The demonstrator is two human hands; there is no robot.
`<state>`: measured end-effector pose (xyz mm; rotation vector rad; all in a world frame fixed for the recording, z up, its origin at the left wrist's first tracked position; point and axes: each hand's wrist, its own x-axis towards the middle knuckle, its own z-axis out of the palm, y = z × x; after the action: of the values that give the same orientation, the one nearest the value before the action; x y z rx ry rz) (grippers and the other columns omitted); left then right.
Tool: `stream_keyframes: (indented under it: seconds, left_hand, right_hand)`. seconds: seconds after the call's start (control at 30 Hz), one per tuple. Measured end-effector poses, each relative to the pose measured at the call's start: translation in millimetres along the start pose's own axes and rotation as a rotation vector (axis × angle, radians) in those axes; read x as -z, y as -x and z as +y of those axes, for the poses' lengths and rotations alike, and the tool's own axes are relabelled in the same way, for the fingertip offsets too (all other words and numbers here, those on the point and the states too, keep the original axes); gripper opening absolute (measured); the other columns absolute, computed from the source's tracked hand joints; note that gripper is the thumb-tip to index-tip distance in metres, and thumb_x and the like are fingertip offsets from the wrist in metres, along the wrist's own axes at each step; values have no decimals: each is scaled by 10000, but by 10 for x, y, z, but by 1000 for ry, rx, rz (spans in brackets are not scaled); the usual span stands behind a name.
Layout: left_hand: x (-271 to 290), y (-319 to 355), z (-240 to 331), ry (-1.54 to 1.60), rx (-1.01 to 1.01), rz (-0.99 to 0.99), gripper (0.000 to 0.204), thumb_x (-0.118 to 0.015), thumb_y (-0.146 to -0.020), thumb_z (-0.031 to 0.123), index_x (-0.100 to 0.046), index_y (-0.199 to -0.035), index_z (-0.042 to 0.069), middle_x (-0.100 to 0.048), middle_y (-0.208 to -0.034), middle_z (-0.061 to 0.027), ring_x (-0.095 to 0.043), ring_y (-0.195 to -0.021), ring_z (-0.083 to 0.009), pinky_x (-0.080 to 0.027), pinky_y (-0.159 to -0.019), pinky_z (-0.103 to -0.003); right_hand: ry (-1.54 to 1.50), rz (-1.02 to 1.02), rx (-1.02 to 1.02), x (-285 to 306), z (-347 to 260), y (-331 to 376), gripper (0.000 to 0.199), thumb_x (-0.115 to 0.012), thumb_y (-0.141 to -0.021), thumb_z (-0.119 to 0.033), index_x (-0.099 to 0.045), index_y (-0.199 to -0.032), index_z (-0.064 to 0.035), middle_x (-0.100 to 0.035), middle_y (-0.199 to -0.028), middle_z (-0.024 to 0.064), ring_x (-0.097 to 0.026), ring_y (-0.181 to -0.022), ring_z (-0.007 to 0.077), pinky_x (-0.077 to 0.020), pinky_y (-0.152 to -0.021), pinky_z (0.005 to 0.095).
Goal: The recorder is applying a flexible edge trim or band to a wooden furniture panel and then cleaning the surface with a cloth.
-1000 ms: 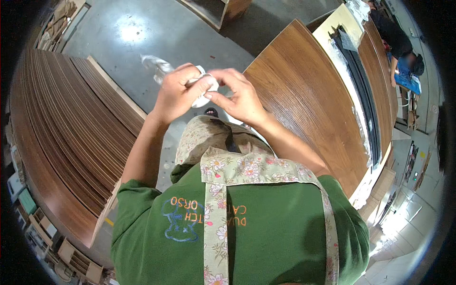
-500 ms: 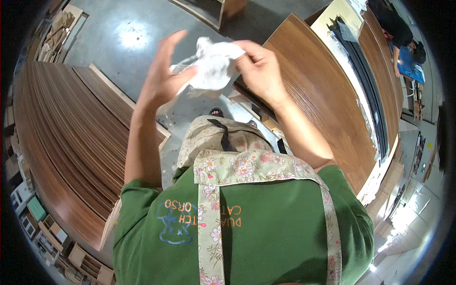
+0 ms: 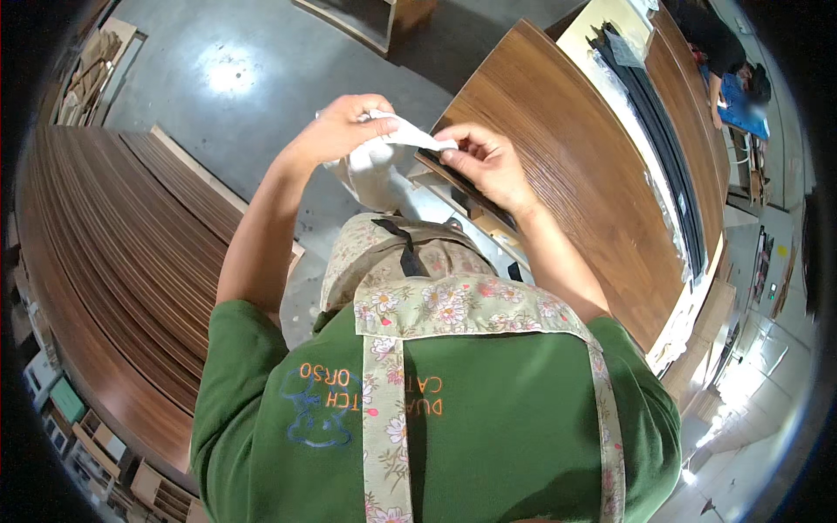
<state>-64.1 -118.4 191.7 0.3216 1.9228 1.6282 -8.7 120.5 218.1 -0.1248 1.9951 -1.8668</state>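
A crumpled white cloth (image 3: pixel 370 166) hangs between my two hands, in front of my body and above the floor. My left hand (image 3: pixel 344 131) is closed round its upper part, thumb laid along the top. From there a narrow stretch of the cloth runs across to my right hand (image 3: pixel 484 166), which pinches its end between thumb and fingertips. Below my left hand the loose part droops in folds. Whether it is a rag or a glove, I cannot tell.
Stacked dark brown panels (image 3: pixel 113 253) fill the left side. At the right lies a wide brown wood panel (image 3: pixel 567 174), with black strips (image 3: pixel 654 131) beyond it. A co-worker (image 3: pixel 724 52) is at the far right. An open wooden cabinet piece (image 3: pixel 366 22) stands ahead on the grey floor.
My left hand has turned over from spread fingers to a closed grip on the cloth. The cloth, bunched before, is now stretched between my hands; the right hand has moved slightly lower.
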Motion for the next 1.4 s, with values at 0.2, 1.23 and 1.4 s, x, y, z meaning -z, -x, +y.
stream_keyframes:
  seconds: [0.2, 1.23, 1.4]
  left_hand:
    - [-217, -257, -346, -250, -194, 0, 114, -582, -846, 120, -571, -919, 34, -569, -768, -23, -515, -755, -95, -430, -705, -263]
    - [-249, -478, -528, -355, -67, -93, 167, -614, -814, 200, -593, -904, 60, -612, -831, -59, -550, -778, -160, -436, -714, -295]
    - [-241, -485, -699, -356, -153, -38, 180, -621, -812, 204, -592, -898, 49, -612, -778, -60, -558, -743, -162, -444, -705, -296]
  right_hand:
    - [496, 314, 169, -165, 304, 46, 125, -692, -723, -36, -661, -844, -44, -604, -788, 71, -583, -690, 161, -457, -613, 257]
    - [909, 304, 160, -240, 494, -14, 91, -614, -782, -136, -632, -838, -67, -580, -841, 138, -572, -824, 323, -460, -725, 409]
    - [968, 337, 350, -262, 601, -76, 93, -613, -776, -129, -626, -846, -69, -580, -832, 120, -567, -823, 310, -460, -729, 402]
